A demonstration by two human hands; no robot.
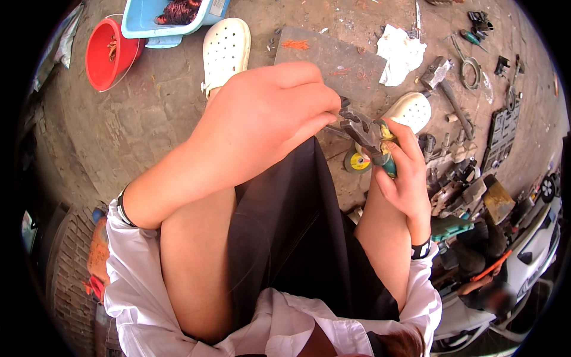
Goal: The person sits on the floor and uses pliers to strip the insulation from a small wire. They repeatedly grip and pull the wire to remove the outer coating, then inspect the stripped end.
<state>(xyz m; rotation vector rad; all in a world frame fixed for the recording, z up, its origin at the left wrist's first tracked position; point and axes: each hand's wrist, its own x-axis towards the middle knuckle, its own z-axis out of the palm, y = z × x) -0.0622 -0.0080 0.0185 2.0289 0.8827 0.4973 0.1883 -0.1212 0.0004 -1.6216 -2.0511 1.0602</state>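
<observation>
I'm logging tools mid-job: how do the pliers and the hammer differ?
The pliers are in the right hand; the hammer lies on the ground. The pliers have green and yellow grips; the hammer's handle is plain and dark. The pliers' head splits into two jaws; the hammer's is one block. Both have metal heads.

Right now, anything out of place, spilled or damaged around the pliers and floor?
Two spots look untidy: orange bits scattered across the grey sheet, as if spilled, and a crumpled white piece, paper or cloth, lying at its right edge like litter. The pliers in the right hand show no obvious damage.
</observation>
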